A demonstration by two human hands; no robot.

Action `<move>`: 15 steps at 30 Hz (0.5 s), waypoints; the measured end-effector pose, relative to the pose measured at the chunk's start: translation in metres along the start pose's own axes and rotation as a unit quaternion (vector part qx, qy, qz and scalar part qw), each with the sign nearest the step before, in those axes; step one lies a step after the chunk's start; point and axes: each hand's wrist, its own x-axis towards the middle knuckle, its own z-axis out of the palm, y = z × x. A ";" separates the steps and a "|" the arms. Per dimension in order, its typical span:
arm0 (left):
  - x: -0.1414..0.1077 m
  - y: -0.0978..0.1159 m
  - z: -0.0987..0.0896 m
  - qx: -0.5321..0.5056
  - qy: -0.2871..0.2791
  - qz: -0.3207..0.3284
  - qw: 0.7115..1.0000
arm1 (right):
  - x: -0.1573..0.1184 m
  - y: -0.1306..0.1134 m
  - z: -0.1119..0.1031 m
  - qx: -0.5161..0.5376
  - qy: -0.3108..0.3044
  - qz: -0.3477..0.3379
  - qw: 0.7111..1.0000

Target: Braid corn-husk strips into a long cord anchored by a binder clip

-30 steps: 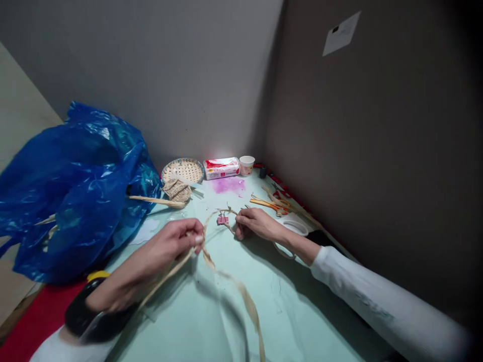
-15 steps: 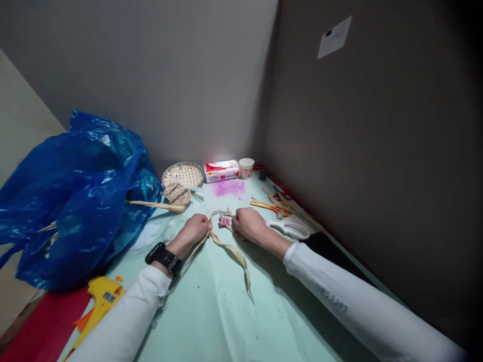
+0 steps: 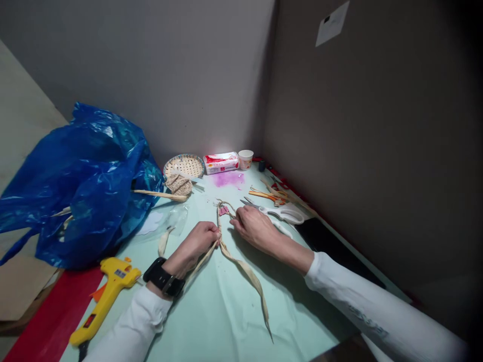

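My left hand [image 3: 202, 237] is closed, thumb and fingers pinching a twisted cord of dried corn husk [image 3: 218, 218]. Two loose husk strips trail from that pinch: one runs back under my left wrist, the other strip [image 3: 249, 274] curls toward the front right. At the cord's far end sits a pink binder clip [image 3: 224, 210]. My right hand [image 3: 253, 224] is curled beside the clip, its fingertips closed on the other part of the cord; the fingers partly hide it. White-handled scissors [image 3: 289, 215] lie just beyond my right hand.
A blue plastic bag [image 3: 86, 186] bulges at left, above a yellow glue gun [image 3: 107, 296]. At the back stand a woven basket [image 3: 184, 163], tissue pack [image 3: 221, 163] and paper cup [image 3: 245, 159], with a twine ball [image 3: 178, 185] in front. A dark flat object [image 3: 328, 246] lies right.
My left hand has come nearer and slightly right, drawing the cord straighter below the clip. My right hand has shifted a little right, and the view has tilted slightly.
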 end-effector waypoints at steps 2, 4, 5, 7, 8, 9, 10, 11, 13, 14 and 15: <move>-0.005 -0.004 0.003 -0.026 0.005 0.004 1.000 | -0.003 0.004 -0.002 0.011 0.004 -0.005 1.000; -0.009 -0.008 0.003 -0.053 0.011 0.008 0.999 | -0.006 0.008 -0.004 0.022 0.006 -0.014 1.000; -0.011 -0.009 0.003 -0.066 0.014 0.010 0.998 | -0.007 0.011 -0.005 0.027 0.008 -0.019 0.999; -0.014 -0.010 0.003 -0.090 0.019 0.013 0.996 | -0.008 0.015 -0.005 0.035 0.014 -0.029 0.999; -0.015 -0.011 0.003 -0.101 0.020 0.013 0.995 | -0.009 0.017 -0.005 0.038 0.019 -0.034 0.999; -0.016 -0.011 0.002 -0.110 0.021 0.014 0.994 | -0.009 0.019 -0.005 0.040 0.024 -0.039 0.998; -0.017 -0.011 0.002 -0.118 0.021 0.015 0.993 | -0.009 0.021 -0.005 0.041 0.030 -0.044 0.998; -0.017 -0.011 0.003 -0.125 0.020 0.015 0.992 | -0.010 0.023 -0.005 0.042 0.036 -0.049 0.997; -0.016 -0.012 0.003 -0.136 0.019 0.013 0.991 | -0.009 0.027 -0.009 0.040 0.050 -0.055 0.996; -0.016 -0.012 0.003 -0.140 0.018 0.011 0.990 | -0.008 0.029 -0.011 0.038 0.057 -0.057 0.996; -0.015 -0.013 0.003 -0.144 0.017 0.008 0.989 | -0.006 0.030 -0.014 0.036 0.065 -0.057 0.996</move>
